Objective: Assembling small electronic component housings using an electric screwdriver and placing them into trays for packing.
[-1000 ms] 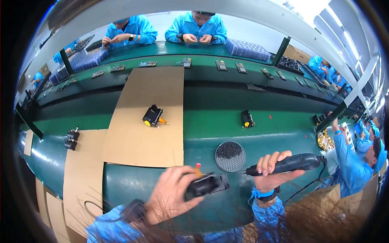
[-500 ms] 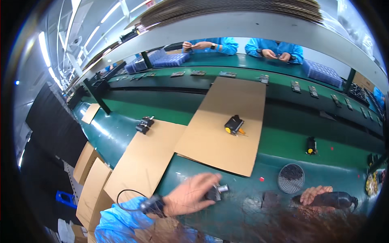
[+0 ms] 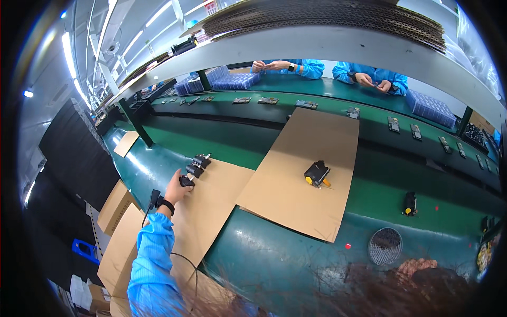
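Out to the left, my left hand (image 3: 177, 191) has its fingers round a small black device part (image 3: 186, 181) at the left edge of a cardboard sheet (image 3: 219, 182). Two similar black parts (image 3: 194, 170) lie in a row just beyond it. A black wrist strap (image 3: 167, 205) with a cord is on that wrist. At the lower right, my right hand (image 3: 417, 267) is curled on a dark cylindrical tool (image 3: 441, 280), partly hidden by hair. A black assembly with yellow and orange parts (image 3: 317, 173) lies on the other cardboard sheet (image 3: 296, 203).
A round dish (image 3: 385, 246) of small dark pieces stands near my right hand. Another black assembly (image 3: 409, 204) lies on the green mat. Circuit boards (image 3: 306, 104) line the conveyor beyond. Two co-workers (image 3: 369, 76) work behind it. A shelf (image 3: 317, 45) with stacked cardboard crosses overhead.
My left hand has moved from the bench in front of me out to the left, carrying the black part to the row on the cardboard. My right hand stays at the lower right.
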